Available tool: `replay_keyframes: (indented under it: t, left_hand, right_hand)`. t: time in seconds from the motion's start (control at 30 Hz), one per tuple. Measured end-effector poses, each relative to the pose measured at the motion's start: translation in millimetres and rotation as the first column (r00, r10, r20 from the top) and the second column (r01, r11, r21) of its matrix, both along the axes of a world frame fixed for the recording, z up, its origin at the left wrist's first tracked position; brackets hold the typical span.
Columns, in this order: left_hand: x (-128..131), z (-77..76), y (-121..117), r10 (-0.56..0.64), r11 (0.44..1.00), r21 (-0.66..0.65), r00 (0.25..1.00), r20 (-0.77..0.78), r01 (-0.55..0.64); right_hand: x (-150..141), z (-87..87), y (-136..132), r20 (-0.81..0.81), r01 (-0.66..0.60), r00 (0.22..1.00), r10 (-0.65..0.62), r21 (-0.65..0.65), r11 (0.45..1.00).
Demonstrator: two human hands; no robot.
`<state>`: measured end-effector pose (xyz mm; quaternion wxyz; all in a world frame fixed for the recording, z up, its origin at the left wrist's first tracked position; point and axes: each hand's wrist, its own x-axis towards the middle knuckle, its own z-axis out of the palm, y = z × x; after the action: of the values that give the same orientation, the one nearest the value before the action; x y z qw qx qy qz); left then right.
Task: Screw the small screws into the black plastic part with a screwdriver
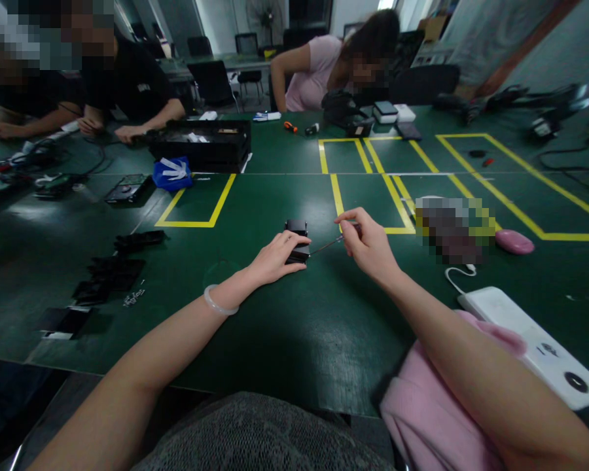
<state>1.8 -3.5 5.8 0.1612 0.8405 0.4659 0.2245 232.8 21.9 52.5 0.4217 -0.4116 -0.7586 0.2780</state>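
Note:
My left hand, with a pale bracelet at the wrist, grips a small black block-shaped part against the green table. Its fingers cover much of the part. In my right hand is a thin screwdriver, pinched between thumb and fingers. The shaft points left and its tip meets the right side of the black part, low down. Most of the handle is hidden in the hand. To the left lie several small silver screws beside a group of black parts.
A white power bank and pink cloth lie at the right, near a pink mouse-shaped object. A black open box and blue pouch stand at back left. Yellow tape marks the green table. Other people sit across it.

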Motion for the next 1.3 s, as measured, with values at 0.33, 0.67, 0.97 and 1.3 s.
replay_keyframes:
  t: [0.33, 0.67, 0.97, 1.3]
  left_hand:
    - [-0.6, -0.9, 0.5, -0.009, 1.000, 0.003, 1.000, -0.004, 0.009]
    - [-0.8, -0.1, 0.6, -0.010, 1.000, -0.002, 1.000, -0.002, 0.010]
    - [0.3, 1.0, 0.2, 0.003, 1.000, -0.009, 1.000, -0.012, -0.003]
    - [-0.4, -0.8, 0.9, -0.004, 1.000, 0.003, 1.000, -0.007, 0.004]
  right_hand:
    - [0.5, 0.9, -0.3, 0.017, 0.008, 1.000, -0.008, 0.005, 1.000]
    - [0.6, 0.6, -0.8, 0.018, 0.009, 1.000, -0.010, 0.010, 1.000]
    - [0.5, 0.9, -0.8, 0.026, 0.015, 1.000, -0.015, 0.003, 1.000]
    - [-0.3, -1.3, -0.8, 0.018, -0.005, 1.000, 0.004, 0.024, 1.000]
